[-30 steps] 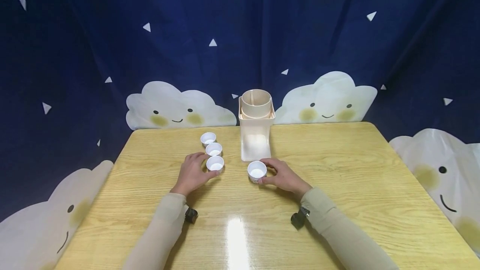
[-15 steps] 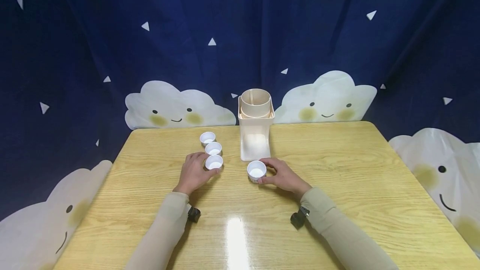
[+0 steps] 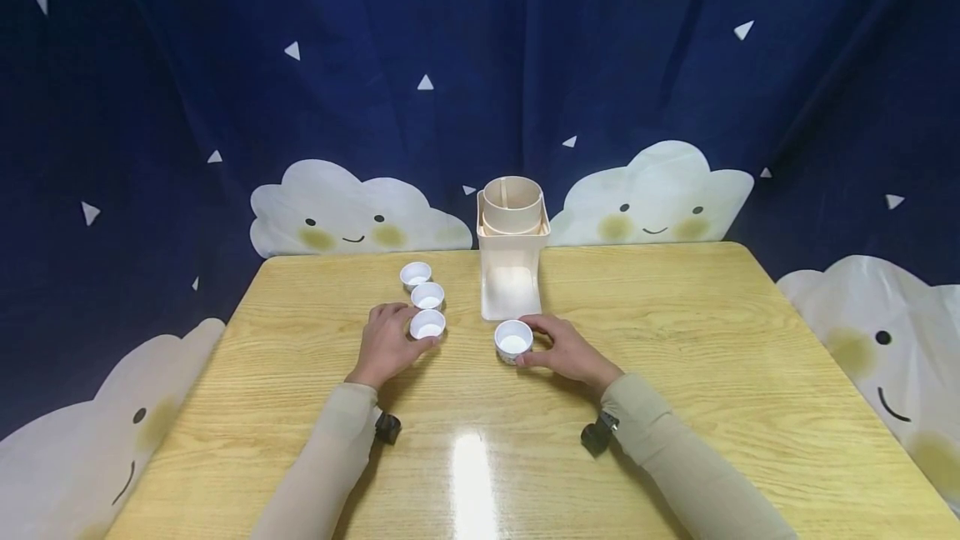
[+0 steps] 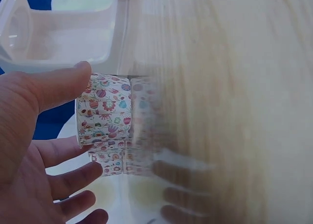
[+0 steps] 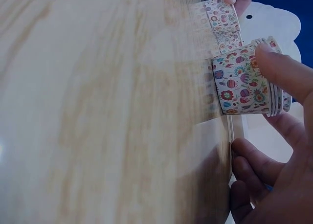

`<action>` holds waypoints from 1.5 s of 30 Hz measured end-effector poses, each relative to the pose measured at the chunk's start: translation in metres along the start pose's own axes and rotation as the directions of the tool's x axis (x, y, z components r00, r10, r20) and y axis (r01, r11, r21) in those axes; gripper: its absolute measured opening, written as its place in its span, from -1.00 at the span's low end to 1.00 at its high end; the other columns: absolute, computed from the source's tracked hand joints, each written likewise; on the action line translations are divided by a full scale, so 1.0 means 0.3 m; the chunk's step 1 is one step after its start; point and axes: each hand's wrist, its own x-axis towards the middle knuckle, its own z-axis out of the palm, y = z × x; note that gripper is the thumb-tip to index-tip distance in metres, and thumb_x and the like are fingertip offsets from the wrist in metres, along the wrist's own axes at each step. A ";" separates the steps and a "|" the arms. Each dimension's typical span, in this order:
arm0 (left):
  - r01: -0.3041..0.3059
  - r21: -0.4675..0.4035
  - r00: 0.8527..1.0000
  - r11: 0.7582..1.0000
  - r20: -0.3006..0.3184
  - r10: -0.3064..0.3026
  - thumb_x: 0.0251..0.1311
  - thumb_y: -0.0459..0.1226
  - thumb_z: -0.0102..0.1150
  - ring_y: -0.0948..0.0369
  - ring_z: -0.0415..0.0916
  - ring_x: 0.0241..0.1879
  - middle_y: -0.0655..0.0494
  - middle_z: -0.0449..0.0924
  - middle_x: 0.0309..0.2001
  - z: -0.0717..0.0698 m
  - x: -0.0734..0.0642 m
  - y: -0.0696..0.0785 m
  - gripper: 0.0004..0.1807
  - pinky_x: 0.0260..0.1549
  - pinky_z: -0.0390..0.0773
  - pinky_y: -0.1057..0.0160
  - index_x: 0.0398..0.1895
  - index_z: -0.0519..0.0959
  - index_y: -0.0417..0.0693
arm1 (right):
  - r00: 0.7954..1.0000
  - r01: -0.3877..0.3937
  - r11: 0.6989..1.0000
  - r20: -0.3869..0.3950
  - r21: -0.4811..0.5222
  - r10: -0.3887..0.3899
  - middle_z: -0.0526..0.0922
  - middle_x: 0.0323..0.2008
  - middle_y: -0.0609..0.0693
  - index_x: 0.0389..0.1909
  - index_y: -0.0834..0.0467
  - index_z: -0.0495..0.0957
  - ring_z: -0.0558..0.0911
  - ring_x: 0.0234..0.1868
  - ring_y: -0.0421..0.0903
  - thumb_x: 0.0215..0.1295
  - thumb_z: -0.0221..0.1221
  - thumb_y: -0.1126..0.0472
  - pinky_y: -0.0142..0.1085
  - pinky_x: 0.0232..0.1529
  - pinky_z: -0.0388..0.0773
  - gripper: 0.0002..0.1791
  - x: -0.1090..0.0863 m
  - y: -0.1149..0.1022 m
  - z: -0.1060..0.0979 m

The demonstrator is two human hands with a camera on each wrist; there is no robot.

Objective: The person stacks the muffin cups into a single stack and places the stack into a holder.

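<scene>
Three white-lined paper cups stand upright in a slanting row left of the middle. My left hand [image 3: 386, 346] pinches the nearest cup [image 3: 427, 327] between thumb and index finger. Behind it come the middle cup [image 3: 427, 297] and the far cup [image 3: 416, 276]. In the left wrist view the pinched cup [image 4: 105, 109] shows a flowered outside and stands on the table, the other fingers loosely bent. My right hand [image 3: 568, 352] grips a cup stack [image 3: 513, 343] by its sides. Several nested rims show on this flowered stack [image 5: 242, 84] in the right wrist view.
A cream plastic holder [image 3: 511, 261] with a round tube on top stands at the table's back edge, just behind the right hand's stack. The wooden table [image 3: 675, 315] ends at a dark blue curtain [image 3: 480, 48] with cloud prints.
The cup in my left hand has shifted very slightly left and back, closer in line with the middle cup. My right hand and its stack have stayed in place.
</scene>
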 end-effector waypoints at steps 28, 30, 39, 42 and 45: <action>-0.062 -0.046 0.996 0.997 -0.069 0.059 -0.09 0.01 0.50 -0.23 0.07 0.44 -0.22 0.36 0.36 -0.016 -0.026 -0.005 -0.37 0.31 0.13 -0.34 0.06 0.62 -0.09 | 1.000 0.014 1.000 0.009 0.026 -0.014 0.58 0.19 0.18 0.24 0.19 0.48 0.44 0.35 0.23 0.09 0.44 0.20 0.17 0.44 0.28 -0.35 0.004 0.010 0.001; -0.087 -0.059 0.992 0.994 -0.093 0.081 -0.10 0.00 0.50 -0.23 0.08 0.43 -0.22 0.37 0.35 -0.019 -0.027 -0.004 -0.37 0.31 0.13 -0.35 0.04 0.62 -0.12 | 1.000 0.014 1.000 0.009 0.028 -0.014 0.57 0.20 0.18 0.24 0.20 0.48 0.44 0.36 0.24 0.09 0.44 0.21 0.17 0.44 0.27 -0.34 0.004 0.011 0.002; -0.157 -0.097 0.980 0.983 -0.137 0.143 -0.14 -0.03 0.56 -0.22 0.11 0.43 -0.18 0.41 0.35 -0.031 -0.021 0.012 -0.36 0.33 0.08 -0.35 0.04 0.62 -0.09 | 1.000 0.010 1.000 0.009 0.028 -0.010 0.57 0.20 0.17 0.24 0.19 0.48 0.44 0.36 0.23 0.09 0.44 0.21 0.17 0.45 0.27 -0.34 0.006 0.021 0.005; -0.169 -0.095 0.977 0.981 -0.144 0.154 -0.15 -0.03 0.57 -0.20 0.10 0.43 -0.17 0.42 0.34 -0.037 -0.022 0.028 -0.35 0.33 0.08 -0.34 0.05 0.62 -0.11 | 1.000 0.000 1.000 0.009 0.027 0.000 0.57 0.20 0.16 0.24 0.17 0.49 0.44 0.36 0.21 0.09 0.44 0.20 0.16 0.44 0.28 -0.35 0.006 0.018 0.004; -0.181 -0.088 0.975 0.980 -0.150 0.166 -0.17 -0.05 0.57 -0.19 0.11 0.43 -0.16 0.43 0.33 -0.043 -0.023 0.046 -0.35 0.30 0.12 -0.35 0.04 0.62 -0.13 | 1.000 -0.010 0.999 0.007 0.030 0.010 0.57 0.20 0.14 0.23 0.16 0.49 0.45 0.36 0.20 0.08 0.45 0.20 0.15 0.44 0.29 -0.35 0.007 0.015 0.005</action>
